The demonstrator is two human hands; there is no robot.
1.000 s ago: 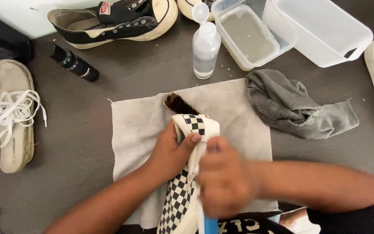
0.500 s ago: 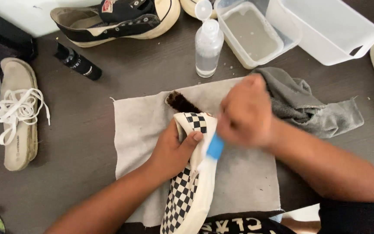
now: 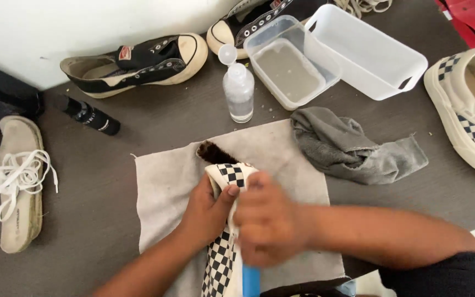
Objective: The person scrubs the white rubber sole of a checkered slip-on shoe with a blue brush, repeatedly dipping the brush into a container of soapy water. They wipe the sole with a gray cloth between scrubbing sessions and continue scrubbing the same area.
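Head view: right hand [image 3: 268, 220] closed around blue brush handle [image 3: 251, 280].

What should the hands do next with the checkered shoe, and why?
Probably another short brush stroke along the sole edge: the left hand grips the checkered shoe on the cloth, and the right hand holds the blue-handled brush against it.

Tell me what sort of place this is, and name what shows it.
Probably a home shoe-cleaning setup on a dark table. A checkered shoe lies on a cloth in the left hand; a tub of cloudy water, a clear bottle and more shoes sit around it.
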